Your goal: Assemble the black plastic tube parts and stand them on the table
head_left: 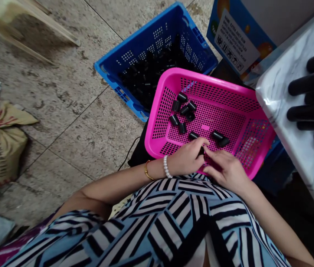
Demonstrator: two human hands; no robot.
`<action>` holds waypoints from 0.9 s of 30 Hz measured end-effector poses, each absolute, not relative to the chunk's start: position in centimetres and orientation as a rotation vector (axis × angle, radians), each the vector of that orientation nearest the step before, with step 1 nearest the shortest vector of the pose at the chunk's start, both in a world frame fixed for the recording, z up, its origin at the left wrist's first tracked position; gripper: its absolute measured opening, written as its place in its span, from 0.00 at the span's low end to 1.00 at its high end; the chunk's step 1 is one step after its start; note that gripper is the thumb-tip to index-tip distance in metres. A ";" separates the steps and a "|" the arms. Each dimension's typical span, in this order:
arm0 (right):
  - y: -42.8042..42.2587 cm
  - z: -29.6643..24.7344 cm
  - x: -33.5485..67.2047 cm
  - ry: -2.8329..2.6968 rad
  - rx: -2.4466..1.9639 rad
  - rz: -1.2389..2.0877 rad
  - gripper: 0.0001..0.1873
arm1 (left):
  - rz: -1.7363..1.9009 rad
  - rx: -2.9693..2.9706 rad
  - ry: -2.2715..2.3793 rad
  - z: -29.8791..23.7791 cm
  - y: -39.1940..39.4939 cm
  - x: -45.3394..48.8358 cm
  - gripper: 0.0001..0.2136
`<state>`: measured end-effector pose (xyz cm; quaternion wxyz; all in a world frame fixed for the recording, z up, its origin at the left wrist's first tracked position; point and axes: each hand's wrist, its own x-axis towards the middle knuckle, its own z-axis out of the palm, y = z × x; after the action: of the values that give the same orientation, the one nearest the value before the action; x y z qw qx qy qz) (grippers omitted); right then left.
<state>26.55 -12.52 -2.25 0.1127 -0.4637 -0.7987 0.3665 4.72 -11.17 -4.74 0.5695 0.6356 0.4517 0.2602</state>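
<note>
Over the near edge of a pink perforated basket (157, 126), my two hands meet. My left hand (186, 157), with a white bead bracelet and a gold bangle at the wrist, is closed around a small black cylindrical piece (202, 151), mostly hidden by the fingers. My right hand (226, 167) comes in from the right. Its index fingertip is at the piece, while its thumb stays apart below with a gap between them. Several similar short black tubes (182, 97) lie inside the basket, mostly on its left side, with a few (218, 136) just beyond my hands.
Behind the basket, a blue crate (134, 48) on the floor holds many black pieces. A white marbled tabletop (282, 111) at right carries several long black tubes (310, 112). A printed carton (237, 40) stands at the back. A tied yellow sack (1, 148) lies at left.
</note>
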 end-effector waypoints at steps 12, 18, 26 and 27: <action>-6.2 0.0 22.3 -2.606 -1.497 0.722 0.16 | 1.463 0.360 1.192 -4.0 -10.0 2.5 0.06; -0.8 -1.5 17.1 -2.800 -1.428 0.623 0.14 | 1.531 0.337 1.179 -3.8 -10.0 2.1 0.05; 2.5 -5.1 25.4 -2.436 -1.822 0.427 0.12 | 1.472 0.276 1.140 -5.0 -10.7 1.5 0.05; 2.2 -5.3 26.1 -2.446 -1.841 0.447 0.11 | 1.469 0.270 1.131 -5.0 -10.7 1.6 0.05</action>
<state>26.15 2.16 -5.29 0.0237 -0.5948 -0.7904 0.1444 1.58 -10.67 -4.97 0.5923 0.1161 0.4863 0.6318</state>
